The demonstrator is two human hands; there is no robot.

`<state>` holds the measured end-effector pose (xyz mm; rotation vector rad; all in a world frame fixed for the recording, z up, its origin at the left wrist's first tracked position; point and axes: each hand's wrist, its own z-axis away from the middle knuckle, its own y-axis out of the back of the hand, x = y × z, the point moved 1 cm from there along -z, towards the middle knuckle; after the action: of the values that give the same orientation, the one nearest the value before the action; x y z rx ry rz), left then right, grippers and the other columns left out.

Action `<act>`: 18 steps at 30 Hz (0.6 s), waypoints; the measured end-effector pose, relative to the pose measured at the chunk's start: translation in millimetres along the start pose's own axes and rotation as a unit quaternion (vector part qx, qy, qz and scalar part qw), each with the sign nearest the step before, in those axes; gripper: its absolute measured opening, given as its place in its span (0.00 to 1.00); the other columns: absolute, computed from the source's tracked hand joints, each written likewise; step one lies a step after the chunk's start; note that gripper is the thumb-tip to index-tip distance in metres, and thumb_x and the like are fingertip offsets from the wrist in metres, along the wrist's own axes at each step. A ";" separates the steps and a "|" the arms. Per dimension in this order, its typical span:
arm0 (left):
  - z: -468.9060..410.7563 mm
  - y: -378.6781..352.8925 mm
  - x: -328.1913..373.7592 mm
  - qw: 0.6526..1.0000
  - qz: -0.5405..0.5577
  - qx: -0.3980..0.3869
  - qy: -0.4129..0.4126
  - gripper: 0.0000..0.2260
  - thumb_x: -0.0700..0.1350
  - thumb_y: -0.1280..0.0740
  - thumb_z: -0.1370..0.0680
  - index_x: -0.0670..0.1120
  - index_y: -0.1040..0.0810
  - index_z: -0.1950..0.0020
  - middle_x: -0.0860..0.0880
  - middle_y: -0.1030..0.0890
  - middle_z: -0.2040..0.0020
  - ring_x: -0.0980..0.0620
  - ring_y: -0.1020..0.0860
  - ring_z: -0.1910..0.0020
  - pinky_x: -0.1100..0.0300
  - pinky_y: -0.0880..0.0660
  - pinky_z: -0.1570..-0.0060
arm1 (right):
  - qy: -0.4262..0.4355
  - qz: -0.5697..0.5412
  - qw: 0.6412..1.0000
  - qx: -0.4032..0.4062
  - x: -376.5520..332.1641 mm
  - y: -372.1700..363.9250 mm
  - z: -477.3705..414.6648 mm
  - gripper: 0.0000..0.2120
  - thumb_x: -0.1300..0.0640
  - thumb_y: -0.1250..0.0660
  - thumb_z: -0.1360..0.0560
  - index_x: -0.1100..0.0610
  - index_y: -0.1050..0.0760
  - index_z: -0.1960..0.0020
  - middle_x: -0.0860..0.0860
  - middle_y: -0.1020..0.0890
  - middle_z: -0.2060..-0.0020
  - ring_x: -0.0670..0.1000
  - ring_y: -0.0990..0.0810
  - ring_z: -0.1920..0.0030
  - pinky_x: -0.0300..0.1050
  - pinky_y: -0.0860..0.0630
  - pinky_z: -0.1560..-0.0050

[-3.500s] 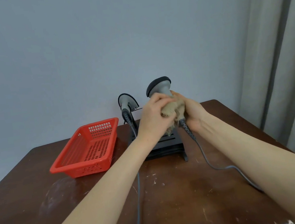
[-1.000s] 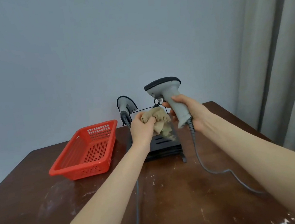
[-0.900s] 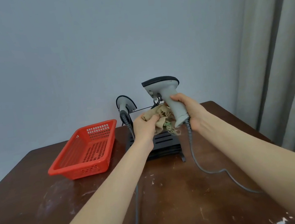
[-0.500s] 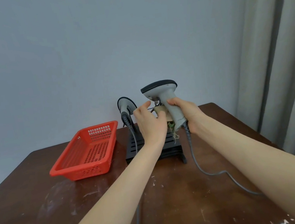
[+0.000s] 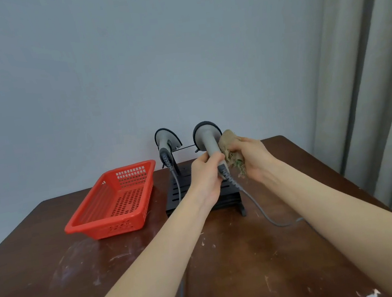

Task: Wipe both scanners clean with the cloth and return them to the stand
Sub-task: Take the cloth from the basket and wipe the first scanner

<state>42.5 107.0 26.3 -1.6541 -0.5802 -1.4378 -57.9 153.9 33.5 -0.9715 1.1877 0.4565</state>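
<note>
My left hand (image 5: 205, 175) grips the handle of a grey scanner (image 5: 208, 140), head pointing away toward the wall, held above the black stand (image 5: 179, 199). My right hand (image 5: 253, 159) holds a bunched tan cloth (image 5: 230, 144) against the right side of that scanner. A second grey scanner (image 5: 166, 143) sits upright in the left slot of the stand. Each scanner trails a grey cable (image 5: 262, 210) across the table.
A red perforated basket (image 5: 115, 202) stands left of the stand on the scuffed brown table (image 5: 240, 254). A grey wall is close behind the stand. Curtains (image 5: 374, 77) hang at the right past the table's edge.
The scanner has passed from my right hand to my left, and the cloth from my left to my right. The scanner now points away from me instead of sideways.
</note>
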 end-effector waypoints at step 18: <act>10.7 1.9 -8.4 0.985 0.165 -0.049 0.028 0.10 0.34 0.47 0.21 0.40 0.26 0.50 0.43 0.24 0.53 0.49 0.24 0.59 0.55 0.25 0.62 | 0.325 0.477 0.817 0.001 -19.5 -14.2 -3.2 0.13 0.63 0.37 0.28 0.55 0.19 0.47 0.47 0.26 0.51 0.50 0.25 0.49 0.42 0.29 0.50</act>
<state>48.1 116.4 17.9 -1.6877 -0.1919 -1.2796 -55.9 147.1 56.8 -0.4462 2.3076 0.9497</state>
